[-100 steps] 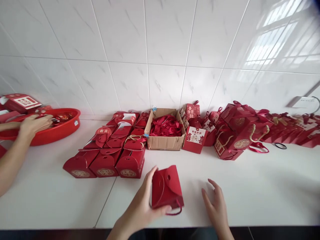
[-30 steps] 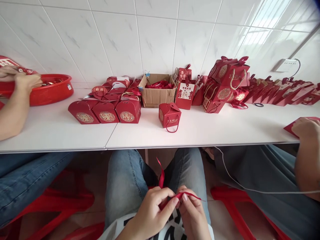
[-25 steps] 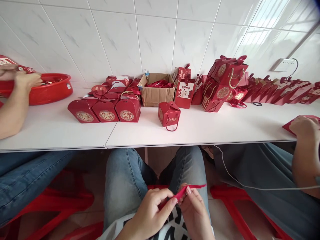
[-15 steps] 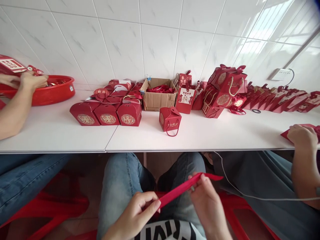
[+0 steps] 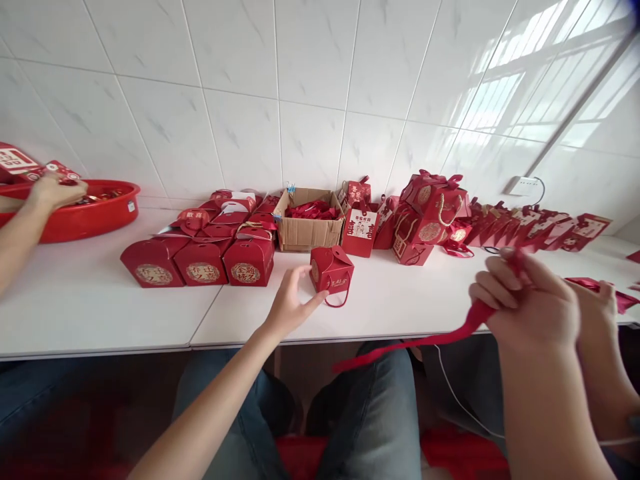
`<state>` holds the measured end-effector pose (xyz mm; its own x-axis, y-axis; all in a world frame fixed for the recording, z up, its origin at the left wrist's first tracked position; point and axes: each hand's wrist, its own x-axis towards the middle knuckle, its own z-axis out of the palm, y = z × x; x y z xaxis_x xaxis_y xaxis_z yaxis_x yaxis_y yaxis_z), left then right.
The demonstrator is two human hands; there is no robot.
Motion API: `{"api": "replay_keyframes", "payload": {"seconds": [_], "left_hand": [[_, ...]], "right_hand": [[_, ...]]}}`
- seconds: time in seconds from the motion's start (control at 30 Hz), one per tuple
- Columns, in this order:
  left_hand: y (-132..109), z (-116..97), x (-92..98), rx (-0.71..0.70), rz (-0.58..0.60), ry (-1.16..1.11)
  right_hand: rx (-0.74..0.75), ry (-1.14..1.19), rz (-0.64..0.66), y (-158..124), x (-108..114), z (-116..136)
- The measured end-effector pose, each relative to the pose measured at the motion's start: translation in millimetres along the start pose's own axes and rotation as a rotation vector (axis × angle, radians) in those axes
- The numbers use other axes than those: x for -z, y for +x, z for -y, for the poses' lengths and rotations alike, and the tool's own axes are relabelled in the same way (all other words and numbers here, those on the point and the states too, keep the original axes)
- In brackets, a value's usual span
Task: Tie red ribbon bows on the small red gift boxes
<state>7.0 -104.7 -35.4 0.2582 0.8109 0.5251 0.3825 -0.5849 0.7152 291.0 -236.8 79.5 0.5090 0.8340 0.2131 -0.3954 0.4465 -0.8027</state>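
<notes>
My left hand (image 5: 295, 301) reaches over the table with thumb and fingers spread around the left side of a small red gift box (image 5: 331, 268). The box stands upright, with gold lettering and a red cord handle hanging at its front; whether my fingertips touch it is hard to tell. Raised at the right, my right hand (image 5: 530, 297) is closed on a red ribbon (image 5: 425, 340), whose long end trails left past the table edge above my knees.
Red gift boxes (image 5: 203, 263) stand in rows at the left. A cardboard box (image 5: 310, 233) holds red ribbons; stacked boxes (image 5: 430, 213) and gift bags (image 5: 361, 230) line the wall. A red basin (image 5: 95, 217) and a co-worker's hand (image 5: 53, 193) are left, another person's hand (image 5: 597, 307) right.
My left hand has let go of the ribbon and moved up to the small gift box. My right hand has carried the ribbon up and to the right. The view has tilted up.
</notes>
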Motion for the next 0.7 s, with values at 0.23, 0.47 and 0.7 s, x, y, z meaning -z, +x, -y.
{"api": "replay_keyframes", "payload": {"seconds": [0.23,0.47,0.7], "left_hand": [[52,50,-45.9,-0.010,0.052,-0.183],[53,65,-49.1,0.047,0.054,-0.270],[65,82,-48.4,0.265,-0.162,-0.344]], "right_hand": [[-0.034,-0.562,0.090,33,10,-103],[0.034,-0.820,-0.007,44,36,-184],[0.037,-0.894,-0.049,48,45,-195]]}}
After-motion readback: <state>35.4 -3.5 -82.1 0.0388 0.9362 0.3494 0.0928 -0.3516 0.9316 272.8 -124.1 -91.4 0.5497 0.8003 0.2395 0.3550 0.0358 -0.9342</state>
